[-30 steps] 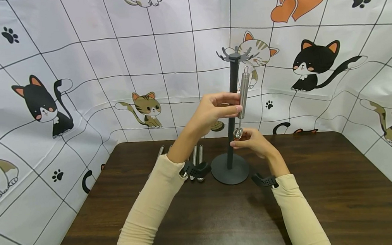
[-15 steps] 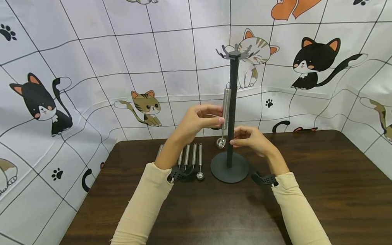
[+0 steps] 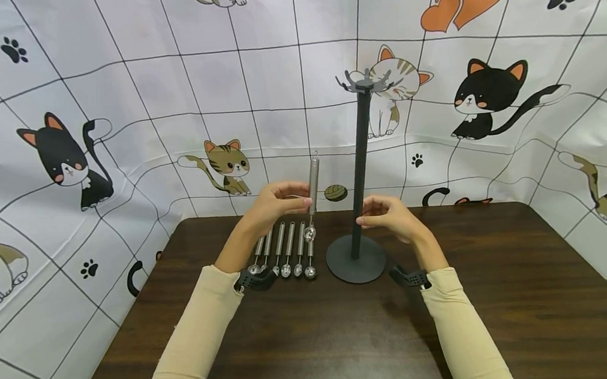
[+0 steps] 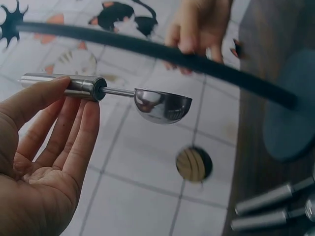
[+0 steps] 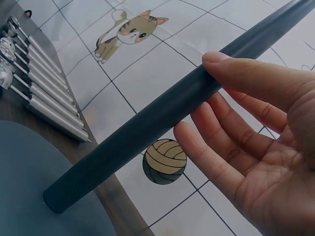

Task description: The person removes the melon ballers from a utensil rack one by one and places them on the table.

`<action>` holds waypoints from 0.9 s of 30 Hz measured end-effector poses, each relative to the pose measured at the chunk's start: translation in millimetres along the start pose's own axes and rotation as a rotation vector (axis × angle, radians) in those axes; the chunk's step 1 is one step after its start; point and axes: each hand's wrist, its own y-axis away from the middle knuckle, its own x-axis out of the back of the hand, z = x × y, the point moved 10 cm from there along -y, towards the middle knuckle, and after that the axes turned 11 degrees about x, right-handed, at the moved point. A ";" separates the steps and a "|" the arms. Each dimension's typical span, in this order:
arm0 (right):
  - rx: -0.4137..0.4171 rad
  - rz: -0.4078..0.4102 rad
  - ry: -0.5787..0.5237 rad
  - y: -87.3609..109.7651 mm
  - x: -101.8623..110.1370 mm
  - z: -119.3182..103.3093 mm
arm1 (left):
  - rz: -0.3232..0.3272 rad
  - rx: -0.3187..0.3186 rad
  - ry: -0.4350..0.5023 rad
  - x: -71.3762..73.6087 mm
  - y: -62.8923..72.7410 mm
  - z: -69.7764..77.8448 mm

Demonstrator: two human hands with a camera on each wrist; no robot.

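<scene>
My left hand (image 3: 275,207) pinches the steel handle of a melon baller (image 3: 314,182), held upright above the table with its small round bowl down. In the left wrist view the bowl of this melon baller (image 4: 160,107) shows as a shiny half-sphere, clear of the pole. On the right, my right hand (image 3: 392,215) grips the lower pole of a dark grey hook stand (image 3: 362,142). The right wrist view shows the thumb on one side of the pole (image 5: 142,128) and fingers on the other. The hooks (image 3: 363,85) on top carry nothing.
Several similar steel melon ballers (image 3: 291,239) lie in a row on the dark wooden table (image 3: 317,345), left of the stand's round base (image 3: 356,269). A white cat-print curtain (image 3: 272,84) hangs behind the table's back edge.
My left hand has carried the melon baller leftward and down, away from the pole, to above the row. My right hand stays on the pole, and the melon baller is no longer near it.
</scene>
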 end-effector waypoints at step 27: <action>0.013 -0.019 0.020 -0.1 0.3 2.5 | 0.215 0.226 -0.074 139.7 27.6 -95.2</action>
